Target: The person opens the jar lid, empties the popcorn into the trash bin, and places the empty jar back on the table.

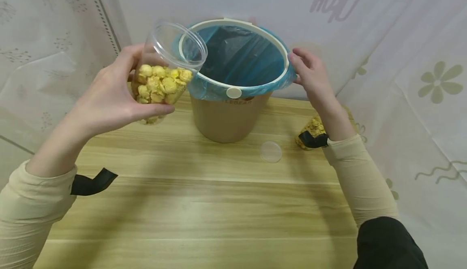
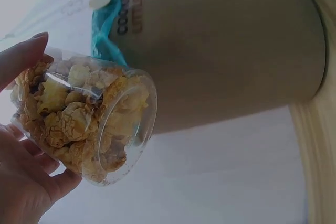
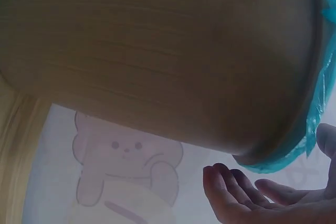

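Note:
My left hand [image 1: 113, 90] grips a clear plastic jar [image 1: 155, 84], partly filled with yellow popcorn [image 1: 160, 84]. The jar is lidless and leans with its mouth toward the trash can [image 1: 228, 117]; its base faces the camera in the left wrist view. The can is brown, with a blue bag [image 1: 209, 92] folded over its cream rim ring [image 1: 282, 52]. At the can's right side is my right hand [image 1: 310, 72], its thumb by the rim. In the right wrist view its fingers [image 3: 220, 192] are loosely bent beside the bag's edge, holding nothing visible.
A clear round lid [image 1: 271, 152] lies on the wooden table [image 1: 204, 208], right of the can. Farther right, a second container of popcorn [image 1: 314, 127] is partly hidden by the right wrist. Patterned sheets [image 1: 412, 58] hang behind and at both sides.

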`<state>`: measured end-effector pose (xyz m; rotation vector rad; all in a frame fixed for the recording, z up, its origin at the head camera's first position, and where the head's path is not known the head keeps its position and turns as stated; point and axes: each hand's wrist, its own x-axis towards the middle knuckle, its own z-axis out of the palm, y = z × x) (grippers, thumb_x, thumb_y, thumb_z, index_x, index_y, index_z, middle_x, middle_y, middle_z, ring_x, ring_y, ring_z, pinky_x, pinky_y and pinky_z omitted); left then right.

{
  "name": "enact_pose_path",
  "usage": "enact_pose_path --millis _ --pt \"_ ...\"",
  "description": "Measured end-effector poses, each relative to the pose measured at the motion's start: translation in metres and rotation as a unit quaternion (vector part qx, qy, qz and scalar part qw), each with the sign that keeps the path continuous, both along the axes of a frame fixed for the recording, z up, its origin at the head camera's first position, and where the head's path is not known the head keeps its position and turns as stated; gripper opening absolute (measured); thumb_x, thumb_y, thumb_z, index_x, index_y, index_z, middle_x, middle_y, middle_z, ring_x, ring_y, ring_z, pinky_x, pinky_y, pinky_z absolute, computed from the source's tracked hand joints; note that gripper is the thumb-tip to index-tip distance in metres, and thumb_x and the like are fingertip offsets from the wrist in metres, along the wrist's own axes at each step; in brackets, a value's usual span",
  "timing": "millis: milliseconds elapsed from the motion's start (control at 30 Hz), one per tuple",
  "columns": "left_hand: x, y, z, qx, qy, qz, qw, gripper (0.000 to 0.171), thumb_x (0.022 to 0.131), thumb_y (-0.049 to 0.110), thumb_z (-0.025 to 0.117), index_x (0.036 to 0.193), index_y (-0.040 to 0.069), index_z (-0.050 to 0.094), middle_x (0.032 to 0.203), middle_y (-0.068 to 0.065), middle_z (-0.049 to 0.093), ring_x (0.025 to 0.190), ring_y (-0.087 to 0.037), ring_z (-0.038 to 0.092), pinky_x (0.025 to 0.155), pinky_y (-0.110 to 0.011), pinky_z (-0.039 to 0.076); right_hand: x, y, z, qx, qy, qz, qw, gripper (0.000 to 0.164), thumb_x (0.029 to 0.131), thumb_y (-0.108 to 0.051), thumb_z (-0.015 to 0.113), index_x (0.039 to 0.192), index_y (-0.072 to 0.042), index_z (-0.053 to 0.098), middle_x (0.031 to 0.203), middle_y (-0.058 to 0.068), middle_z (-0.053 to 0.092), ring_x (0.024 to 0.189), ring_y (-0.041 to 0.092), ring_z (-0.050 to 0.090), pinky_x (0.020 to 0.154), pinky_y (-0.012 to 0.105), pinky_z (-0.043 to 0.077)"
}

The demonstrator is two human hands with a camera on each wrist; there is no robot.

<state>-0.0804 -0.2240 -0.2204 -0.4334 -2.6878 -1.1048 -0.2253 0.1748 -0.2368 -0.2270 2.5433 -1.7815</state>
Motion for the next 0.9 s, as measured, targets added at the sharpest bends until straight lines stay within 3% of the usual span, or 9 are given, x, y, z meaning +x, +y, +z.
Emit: enact_pose_path --millis 100,300,367,500,633,800,900 --pt "-0.010 -0.002 0.009 -0.010 0.002 -0.001 0.9999 0.109 0.070 0.022 0.097 0.156 0.037 0.031 0.148 0.002 0.058 0.119 -0.028 0.058 0.084 -0.014 0.042 -0.002 -0.001 -0.001 -0.006 -0.011 0.004 1.000 0.068 0.102 -0.045 0.058 0.158 -0.013 0.039 0.158 0.013 0.046 0.137 0.025 0.054 0.115 0.050 0.047" --pt "-0.033 -0.004 0.024 -0.042 0.003 0.007 0.9991 0.108 0.071 0.027 0.096 0.157 0.041 0.030 0.145 -0.002 0.058 0.111 -0.009 0.053 0.079 -0.008 0.041 -0.007 -0.006 -0.008 -0.022 -0.007 0.018 1.000 0.062 0.100 -0.039 0.065 0.153 -0.012 0.047 0.143 0.017 0.059 0.117 0.022 0.066 0.087 0.024 0.058" --pt "-0.041 -0.006 0.028 -0.053 0.003 0.008 0.9986 0.107 0.073 0.028 0.095 0.158 0.040 0.030 0.145 -0.003 0.058 0.108 -0.006 0.052 0.078 -0.009 0.041 -0.007 -0.008 -0.009 -0.026 -0.002 0.028 0.999 0.060 0.100 -0.036 0.066 0.151 -0.012 0.049 0.141 0.018 0.060 0.115 0.023 0.068 0.082 0.021 0.058" --pt "-0.055 -0.011 0.036 -0.086 -0.009 0.013 0.9962 0.105 0.077 0.032 0.091 0.160 0.038 0.027 0.149 -0.002 0.055 0.114 -0.015 0.054 0.082 -0.014 0.039 -0.008 -0.011 -0.012 -0.036 -0.005 0.032 0.999 0.054 0.099 -0.030 0.066 0.147 -0.010 0.053 0.136 0.017 0.062 0.112 0.022 0.070 0.080 0.021 0.060" --pt "-0.068 -0.018 0.046 -0.131 -0.008 0.011 0.9913 0.105 0.081 0.036 0.087 0.163 0.034 0.022 0.154 -0.008 0.050 0.122 -0.033 0.054 0.088 -0.027 0.042 -0.009 -0.013 -0.013 -0.023 -0.006 0.022 0.999 0.051 0.098 -0.027 0.065 0.145 -0.010 0.054 0.131 0.014 0.064 0.107 0.020 0.070 0.077 0.022 0.061" --pt "-0.082 -0.024 0.057 -0.182 -0.003 0.007 0.9833 0.106 0.084 0.037 0.084 0.166 0.028 0.016 0.153 -0.021 0.047 0.121 -0.044 0.052 0.092 -0.056 0.044 -0.007 -0.017 -0.011 -0.012 -0.008 0.023 1.000 0.051 0.098 -0.028 0.063 0.145 -0.010 0.055 0.132 0.016 0.064 0.106 0.020 0.070 0.076 0.023 0.061" --pt "-0.087 -0.025 0.064 -0.205 -0.009 0.007 0.9787 0.108 0.084 0.038 0.083 0.166 0.028 0.014 0.154 -0.026 0.046 0.121 -0.047 0.050 0.094 -0.065 0.042 -0.006 -0.019 -0.012 -0.016 -0.009 0.023 1.000 0.051 0.098 -0.027 0.062 0.145 -0.009 0.055 0.132 0.016 0.065 0.106 0.020 0.070 0.077 0.024 0.062"
